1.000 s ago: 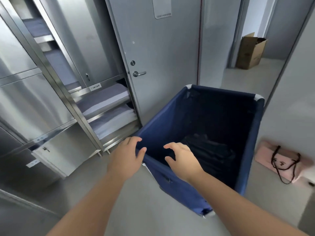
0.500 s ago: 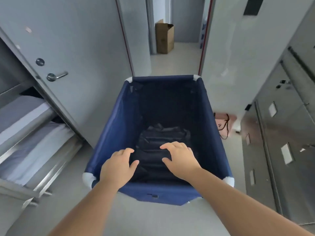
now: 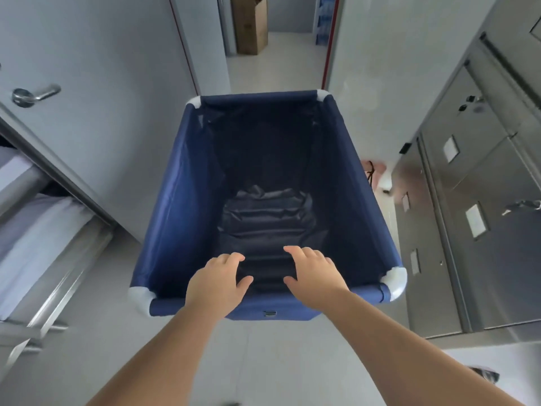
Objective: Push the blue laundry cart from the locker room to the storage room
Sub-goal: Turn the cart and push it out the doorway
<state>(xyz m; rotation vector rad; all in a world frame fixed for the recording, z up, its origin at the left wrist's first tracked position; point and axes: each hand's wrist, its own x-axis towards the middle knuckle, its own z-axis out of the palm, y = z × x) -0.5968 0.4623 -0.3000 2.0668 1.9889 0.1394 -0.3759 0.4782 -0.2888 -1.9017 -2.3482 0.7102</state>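
Observation:
The blue laundry cart (image 3: 175, 200) stands straight in front of me, its white-capped corners square to the view. A dark bundle of cloth (image 3: 263, 218) lies at its bottom. My left hand (image 3: 216, 284) rests on the near rim left of centre, fingers curled over the edge into the cart. My right hand (image 3: 314, 276) grips the same rim just to the right, a short gap between the two hands. The cart's far end points at an open doorway (image 3: 275, 71).
A grey door with a lever handle (image 3: 35, 93) lines the left, with steel shelves of folded linen (image 3: 44, 230) beside it. Steel lockers (image 3: 468, 215) stand close on the right. A pink bag (image 3: 376, 171) lies by the wall. A cardboard box (image 3: 248, 24) stands beyond the doorway.
The cart has swung from angled toward the right to square with the doorway and has rolled closer to it. Both hands stayed on the near rim, now a little further apart.

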